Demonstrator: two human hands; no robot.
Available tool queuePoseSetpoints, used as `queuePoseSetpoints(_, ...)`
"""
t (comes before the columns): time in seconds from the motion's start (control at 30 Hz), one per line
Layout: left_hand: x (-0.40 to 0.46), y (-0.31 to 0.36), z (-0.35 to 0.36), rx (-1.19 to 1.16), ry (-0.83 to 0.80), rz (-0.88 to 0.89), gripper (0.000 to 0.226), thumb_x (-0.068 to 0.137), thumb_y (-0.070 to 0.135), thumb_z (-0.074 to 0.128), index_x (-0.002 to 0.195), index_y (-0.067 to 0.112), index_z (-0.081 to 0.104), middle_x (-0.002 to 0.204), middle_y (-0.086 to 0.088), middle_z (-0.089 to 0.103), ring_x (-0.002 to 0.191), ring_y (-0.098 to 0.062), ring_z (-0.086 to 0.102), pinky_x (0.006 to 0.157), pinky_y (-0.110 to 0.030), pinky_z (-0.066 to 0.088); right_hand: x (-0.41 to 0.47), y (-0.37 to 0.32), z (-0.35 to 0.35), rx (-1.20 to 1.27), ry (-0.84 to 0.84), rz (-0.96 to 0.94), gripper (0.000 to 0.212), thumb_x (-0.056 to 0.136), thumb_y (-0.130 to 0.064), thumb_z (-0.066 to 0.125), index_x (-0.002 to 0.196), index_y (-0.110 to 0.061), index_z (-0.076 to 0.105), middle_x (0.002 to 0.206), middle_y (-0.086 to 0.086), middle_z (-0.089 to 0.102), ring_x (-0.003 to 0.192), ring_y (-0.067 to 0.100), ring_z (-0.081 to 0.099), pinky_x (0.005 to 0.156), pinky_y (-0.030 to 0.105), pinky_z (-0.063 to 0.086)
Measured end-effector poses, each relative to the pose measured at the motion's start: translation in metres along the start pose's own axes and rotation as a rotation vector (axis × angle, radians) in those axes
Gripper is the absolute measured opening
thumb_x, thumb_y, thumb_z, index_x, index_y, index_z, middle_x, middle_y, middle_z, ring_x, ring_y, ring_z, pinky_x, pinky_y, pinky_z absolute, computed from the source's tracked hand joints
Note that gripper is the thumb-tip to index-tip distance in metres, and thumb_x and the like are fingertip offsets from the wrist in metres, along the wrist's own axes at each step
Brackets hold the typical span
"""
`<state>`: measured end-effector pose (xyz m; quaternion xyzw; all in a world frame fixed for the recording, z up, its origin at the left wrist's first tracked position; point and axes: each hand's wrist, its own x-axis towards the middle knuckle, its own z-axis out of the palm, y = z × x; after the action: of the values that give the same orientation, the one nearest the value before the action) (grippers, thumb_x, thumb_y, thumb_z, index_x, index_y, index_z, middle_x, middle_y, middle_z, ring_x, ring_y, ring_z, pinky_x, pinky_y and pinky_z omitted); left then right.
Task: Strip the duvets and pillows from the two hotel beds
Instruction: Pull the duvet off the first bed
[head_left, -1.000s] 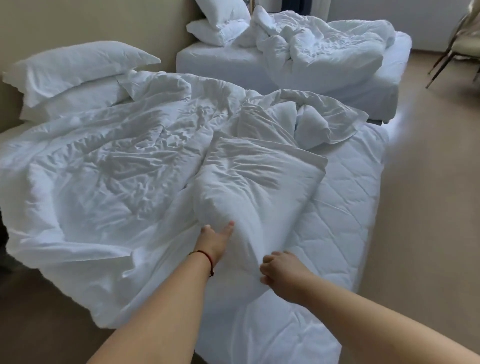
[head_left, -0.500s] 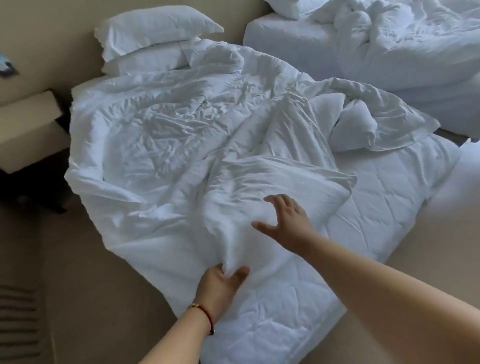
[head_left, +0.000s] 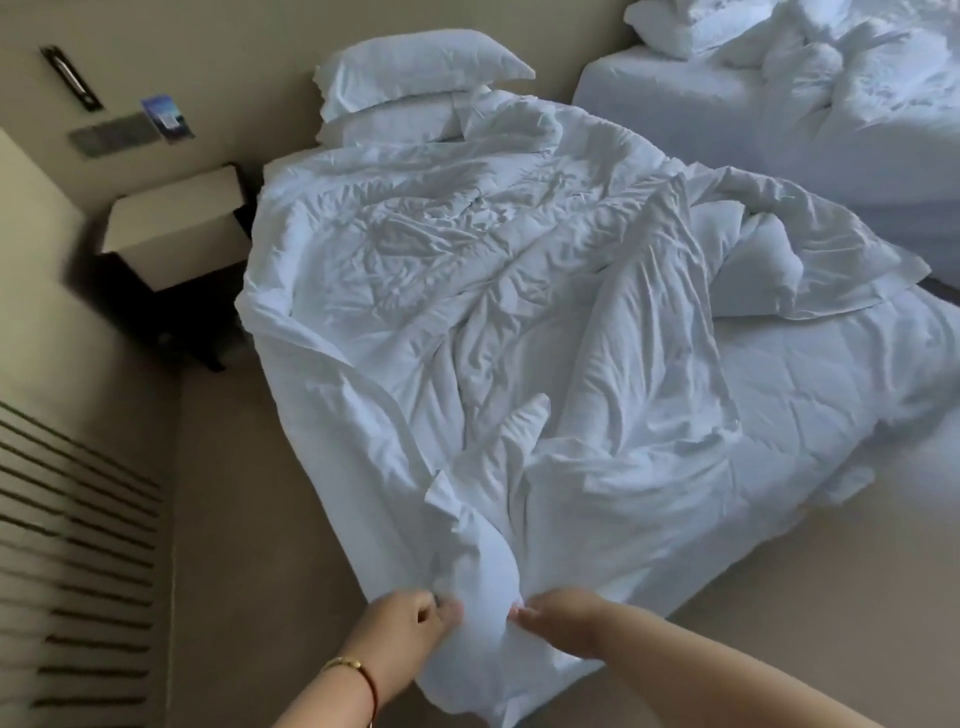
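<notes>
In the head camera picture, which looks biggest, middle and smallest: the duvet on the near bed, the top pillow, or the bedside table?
1. duvet, by far the biggest
2. and 3. top pillow and bedside table look about alike, so no ranking between them.

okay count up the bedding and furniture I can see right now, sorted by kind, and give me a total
Beds: 2, near bed and far bed
Duvets: 2, near duvet and far duvet
Pillows in view: 3, two stacked, one on the far bed
Nightstands: 1
Total: 8
</notes>
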<state>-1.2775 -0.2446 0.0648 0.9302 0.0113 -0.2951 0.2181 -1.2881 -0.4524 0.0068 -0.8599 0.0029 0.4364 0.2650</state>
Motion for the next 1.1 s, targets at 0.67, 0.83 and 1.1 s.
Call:
queuePoseSetpoints(0.67,0.164,0.289,0.071,0.123,0.092,0.247,0.061,0.09,0.057,0.05,0.139,0.022,0.041,0.144,0.006,0.039,0.132,-0.012,0.037,0.11,-0.027,0.031,0.03,0.252,-0.329,0.341,0.714,0.184,0.029,0.09,-0.036,0.051,0.069,-0.016,0.047,0.068,0.002,0.053,0.072,0.028,0.053,0.054,0.03,0.03)
queuePoseSetpoints(0.83,0.212,0.311,0.095,0.168,-0.143,0.104,0.053,0.09,0.063,0.042,0.123,0.023,0.052,0.127,0.003,0.057,0.121,-0.02,0.049,0.109,-0.035,0.032,0.096,0.275,-0.389,0.38,0.573,0.249,0.066,0.085,-0.048,0.062,0.133,-0.008,0.04,0.126,0.01,0.053,0.115,0.03,0.052,0.088,0.032,0.041)
queuePoseSetpoints(1.1,0.187,0.289,0.106,0.287,-0.38,0.02,0.07,0.074,0.07,0.054,0.132,0.03,0.047,0.13,0.012,0.056,0.12,-0.016,0.051,0.102,-0.03,0.038,0.146,0.231,-0.384,0.843,0.534,0.08,0.057,0.075,-0.041,0.074,0.12,-0.01,0.056,0.108,0.005,0.064,0.083,0.022,0.062,0.07,0.03,0.053)
